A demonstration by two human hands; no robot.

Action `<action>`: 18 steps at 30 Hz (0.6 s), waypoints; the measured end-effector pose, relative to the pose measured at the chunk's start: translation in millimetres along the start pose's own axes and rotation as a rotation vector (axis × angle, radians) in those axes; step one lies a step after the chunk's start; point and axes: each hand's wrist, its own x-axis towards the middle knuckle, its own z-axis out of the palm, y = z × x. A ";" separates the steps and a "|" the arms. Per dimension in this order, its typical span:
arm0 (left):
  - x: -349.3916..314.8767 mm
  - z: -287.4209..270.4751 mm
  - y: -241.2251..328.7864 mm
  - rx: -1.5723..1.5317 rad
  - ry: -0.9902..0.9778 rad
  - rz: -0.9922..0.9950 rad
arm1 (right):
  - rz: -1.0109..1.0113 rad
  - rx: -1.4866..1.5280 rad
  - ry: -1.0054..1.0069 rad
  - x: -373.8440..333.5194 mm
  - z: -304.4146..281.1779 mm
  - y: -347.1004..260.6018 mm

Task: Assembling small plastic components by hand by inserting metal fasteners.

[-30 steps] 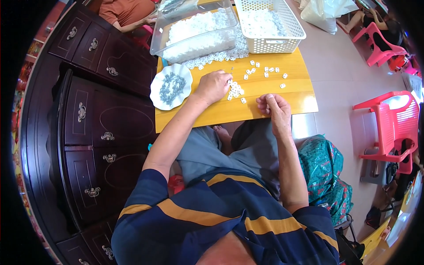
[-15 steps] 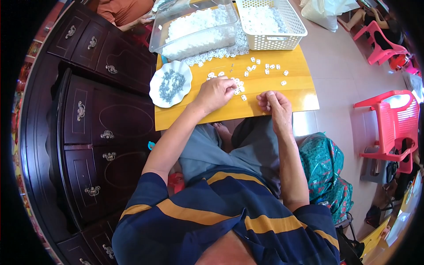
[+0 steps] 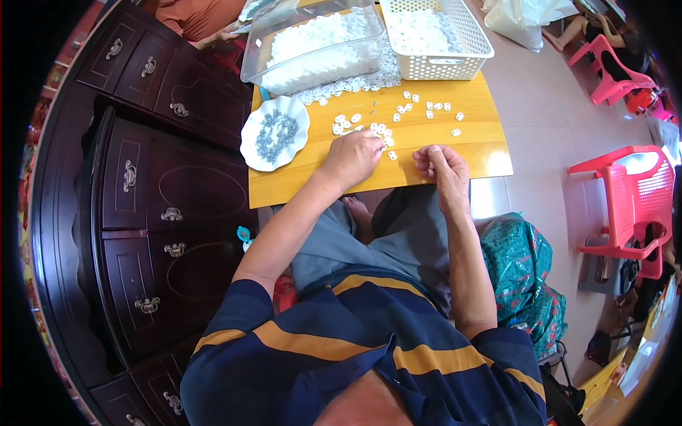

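Head view only, so one pass. I've got the left hand (image 3: 353,157) curled palm-down on the yellow wooden tabletop (image 3: 440,138), fingers bunched over a small heap of white plastic pieces (image 3: 380,131) — looks like it's raking or pinning them so they don't scatter. Can't tell whether it actually grips one; fingertips are hidden under the knuckles. The right hand (image 3: 442,165) sits just right of it near the table's near edge, fingers pinched together as if on a single piece, but whatever's between them is too small to make out.

More loose white pieces (image 3: 426,108) lie farther out, approx mid-table. Left of the hands, a white scalloped plate (image 3: 249,145) holds small grey metal bits (image 3: 275,135) — prob. kept within easy reach of the left hand. At the far edge: a clear plastic tub (image 3: 250,67) and a white lattice basket (image 3: 455,67), both filled with white pieces. Dark carved wooden cabinet (image 3: 142,206) on the left, red plastic chair (image 3: 632,199) on the right.

Vs. 1 s ago: the left hand has drawn nearer, toward the table edge & closer to the right hand — the right hand has barely moved.
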 end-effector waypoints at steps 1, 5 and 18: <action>-0.9 0.8 1.8 0.000 0.000 0.001 | 0.003 0.001 0.002 0.2 0.0 0.0; -4.1 1.9 7.4 -0.042 0.020 0.002 | 0.003 0.001 -0.001 0.2 0.1 0.2; -0.6 9.5 10.1 0.045 0.072 0.039 | -0.011 -0.020 0.001 -1.0 1.7 -0.5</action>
